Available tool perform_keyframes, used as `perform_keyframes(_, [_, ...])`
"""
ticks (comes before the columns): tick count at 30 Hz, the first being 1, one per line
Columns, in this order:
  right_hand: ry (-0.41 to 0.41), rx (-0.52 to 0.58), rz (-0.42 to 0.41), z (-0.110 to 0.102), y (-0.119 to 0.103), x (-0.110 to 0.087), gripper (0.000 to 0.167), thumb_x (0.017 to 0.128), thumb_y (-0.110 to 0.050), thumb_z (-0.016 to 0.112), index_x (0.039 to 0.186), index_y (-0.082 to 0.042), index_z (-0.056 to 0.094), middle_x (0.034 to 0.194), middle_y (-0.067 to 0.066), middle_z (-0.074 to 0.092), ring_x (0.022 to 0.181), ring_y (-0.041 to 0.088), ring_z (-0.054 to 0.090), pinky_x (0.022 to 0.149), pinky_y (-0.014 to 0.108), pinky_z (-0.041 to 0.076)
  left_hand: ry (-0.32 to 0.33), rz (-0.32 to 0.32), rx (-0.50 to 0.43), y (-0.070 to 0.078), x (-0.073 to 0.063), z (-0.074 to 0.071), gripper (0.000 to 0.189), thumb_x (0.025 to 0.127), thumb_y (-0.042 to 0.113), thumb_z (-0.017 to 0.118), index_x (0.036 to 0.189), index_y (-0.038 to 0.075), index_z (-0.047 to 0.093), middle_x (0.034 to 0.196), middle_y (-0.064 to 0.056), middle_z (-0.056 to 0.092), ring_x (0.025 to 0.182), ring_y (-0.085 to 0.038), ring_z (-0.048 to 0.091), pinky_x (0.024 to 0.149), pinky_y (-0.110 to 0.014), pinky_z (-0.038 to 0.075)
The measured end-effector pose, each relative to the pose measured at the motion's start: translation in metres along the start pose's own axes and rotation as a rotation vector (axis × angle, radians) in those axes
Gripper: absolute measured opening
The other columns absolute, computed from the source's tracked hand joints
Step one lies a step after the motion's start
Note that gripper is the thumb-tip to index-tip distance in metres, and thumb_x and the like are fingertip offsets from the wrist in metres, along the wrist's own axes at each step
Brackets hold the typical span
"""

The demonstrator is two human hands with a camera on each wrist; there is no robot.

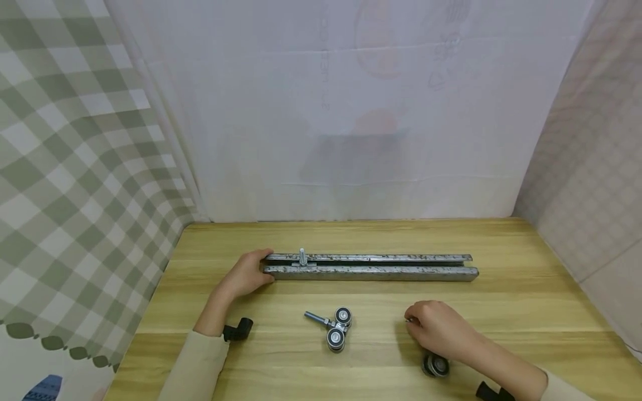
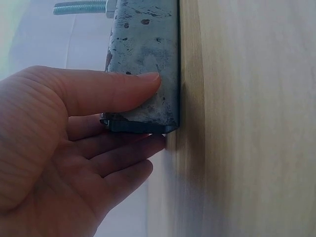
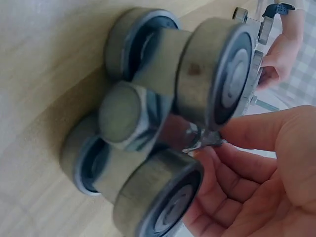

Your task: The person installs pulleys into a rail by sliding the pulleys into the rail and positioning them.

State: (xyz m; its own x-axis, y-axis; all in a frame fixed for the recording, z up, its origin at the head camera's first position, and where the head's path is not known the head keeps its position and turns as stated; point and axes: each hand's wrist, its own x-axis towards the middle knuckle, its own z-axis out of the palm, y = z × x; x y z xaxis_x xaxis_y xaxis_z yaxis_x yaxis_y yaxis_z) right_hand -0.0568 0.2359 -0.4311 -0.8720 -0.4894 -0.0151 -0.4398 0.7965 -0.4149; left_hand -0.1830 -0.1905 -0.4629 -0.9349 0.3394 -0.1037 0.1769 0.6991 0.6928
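Observation:
A speckled grey steel channel rail (image 1: 371,273) lies lengthwise across the table, its slot facing up. Near its left end a threaded bolt (image 1: 302,257) stands upright out of the slot. My left hand (image 1: 243,275) grips that end, thumb on the near side wall and the other fingers at the far side and end. With finger and thumb my right hand (image 1: 438,328) pinches the bolt of a roller trolley (image 3: 217,74), whose wheels (image 1: 435,365) hang close over or on the table; which, I cannot tell. Between the hands another roller trolley (image 1: 335,338) lies loose, its bolt pointing left.
Everything rests on a wood-grain table (image 1: 251,373). A white sheet (image 1: 351,111) hangs along its back edge, and a green checked cloth (image 1: 75,145) borders the left side. Black wrist mounts sit at the left wrist (image 1: 238,329) and right wrist (image 1: 494,392).

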Motion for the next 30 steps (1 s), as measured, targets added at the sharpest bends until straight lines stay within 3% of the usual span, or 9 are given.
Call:
perform_keyframes(9, [0.034, 0.065, -0.037, -0.007, 0.004, -0.012, 0.010, 0.092, -0.001, 0.074, 0.092, -0.009, 0.078, 0.079, -0.013, 0.064, 0.064, -0.004, 0.046, 0.056, 0.024, 0.045, 0.000, -0.013, -0.006, 0.000, -0.001, 0.003, 0.070, 0.088, -0.002, 0.080, 0.150, -0.009, 0.049, 0.146, -0.027, 0.057, 0.128, -0.037, 0.060, 0.102, -0.051, 0.053])
perform_keyframes(14, [0.079, 0.084, -0.061, -0.015, 0.007, -0.022, 0.008, 0.091, -0.002, 0.077, 0.096, -0.007, 0.079, 0.084, -0.013, 0.068, 0.070, -0.005, 0.055, 0.059, 0.024, 0.052, 0.001, -0.022, -0.017, 0.000, -0.002, 0.003, 0.070, 0.088, -0.002, 0.079, 0.151, -0.008, 0.048, 0.147, -0.026, 0.056, 0.128, -0.037, 0.061, 0.100, -0.050, 0.054])
perform_keyframes(21, [0.010, 0.106, 0.011, -0.028, 0.011, -0.032, 0.010, 0.093, -0.009, 0.078, 0.103, -0.009, 0.078, 0.091, -0.013, 0.070, 0.077, -0.001, 0.062, 0.062, 0.027, 0.055, -0.003, -0.020, -0.022, -0.001, -0.002, 0.002, 0.071, 0.089, -0.002, 0.079, 0.152, -0.009, 0.047, 0.148, -0.026, 0.055, 0.129, -0.037, 0.060, 0.099, -0.049, 0.054])
perform_keyframes(30, [0.043, 0.088, 0.045, -0.033, 0.013, -0.042, 0.011, 0.094, -0.011, 0.077, 0.104, -0.013, 0.076, 0.094, -0.017, 0.069, 0.081, -0.002, 0.062, 0.064, 0.028, 0.055, 0.003, -0.014, -0.011, 0.001, -0.001, 0.001, 0.070, 0.089, -0.001, 0.079, 0.152, -0.008, 0.048, 0.148, -0.025, 0.055, 0.130, -0.036, 0.059, 0.101, -0.050, 0.053])
